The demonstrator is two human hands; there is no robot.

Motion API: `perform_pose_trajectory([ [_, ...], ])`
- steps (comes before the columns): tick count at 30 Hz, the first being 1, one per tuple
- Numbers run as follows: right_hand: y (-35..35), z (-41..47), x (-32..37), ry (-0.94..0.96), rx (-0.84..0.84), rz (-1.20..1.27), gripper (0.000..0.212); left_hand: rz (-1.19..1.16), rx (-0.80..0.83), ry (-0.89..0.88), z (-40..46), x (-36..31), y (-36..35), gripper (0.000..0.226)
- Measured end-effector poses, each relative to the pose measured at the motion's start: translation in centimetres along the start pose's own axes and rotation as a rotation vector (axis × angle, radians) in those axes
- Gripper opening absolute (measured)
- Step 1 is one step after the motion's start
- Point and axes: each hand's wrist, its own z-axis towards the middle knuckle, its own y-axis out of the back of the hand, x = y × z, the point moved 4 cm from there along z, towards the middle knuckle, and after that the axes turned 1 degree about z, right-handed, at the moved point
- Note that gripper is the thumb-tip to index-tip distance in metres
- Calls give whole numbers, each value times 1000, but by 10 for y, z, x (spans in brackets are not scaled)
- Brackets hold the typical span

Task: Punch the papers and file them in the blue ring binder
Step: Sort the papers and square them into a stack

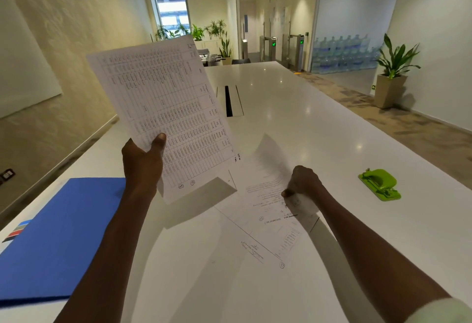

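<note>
Gathering papers for punching: left hand [142, 162] pinching table sheet [163, 108] aloft, right hand [304, 182] pinching blurred page [270, 167]; green punch [379, 183] at three o'clock, blue binder [58, 236] at nine.

Blue ring binder [63, 233], lime-green hole punch [379, 184], glossy white table [306, 123], white sheet [166, 108] with black gridded table print.

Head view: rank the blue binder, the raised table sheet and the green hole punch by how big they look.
1. blue binder, partly cut off by the frame, nearest the camera
2. raised table sheet, lifted towards the camera, so the order is unsure
3. green hole punch, clearly smallest
</note>
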Motion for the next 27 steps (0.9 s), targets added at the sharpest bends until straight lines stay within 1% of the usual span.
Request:
perform_pose_trajectory([
  [3,1,-1,-7,47,-64,118,59,-10,-12,-16,0,-7,4,37],
  [5,7,-3,-8,109,-122,229,47,-19,-12,-28,2,-10,6,37],
  [6,10,-3,-8,129,-133,323,41,-23,-9,-34,3,-12,6,38],
  [7,12,-4,-8,138,-116,430,41,-24,-4,-42,5,-14,6,38],
  [8,15,-6,-8,133,-79,527,51,-20,3,-48,7,-15,5,39],
  [10,13,-4,-10,109,-5,652,97,-12,12,-56,11,-16,3,39],
  [11,10,-4,-11,109,17,638,110,-11,14,-61,13,-16,2,38],
  [12,6,-7,-11,117,32,576,107,-14,17,-66,14,-16,1,38],
  [15,-7,-27,-9,144,46,333,56,-31,29,-70,12,-16,-6,38],
  [16,-15,-30,-11,143,41,248,49,-43,33,-62,10,-15,-9,38],
  [19,-33,-41,-6,237,-63,-61,50,-50,41,-47,5,-13,-15,37],
  [22,-40,-45,-3,328,-105,-111,50,-34,46,-31,1,-7,-18,37],
  [27,-32,-44,3,384,-58,-177,50,-20,50,-5,-1,-3,-20,37],
])
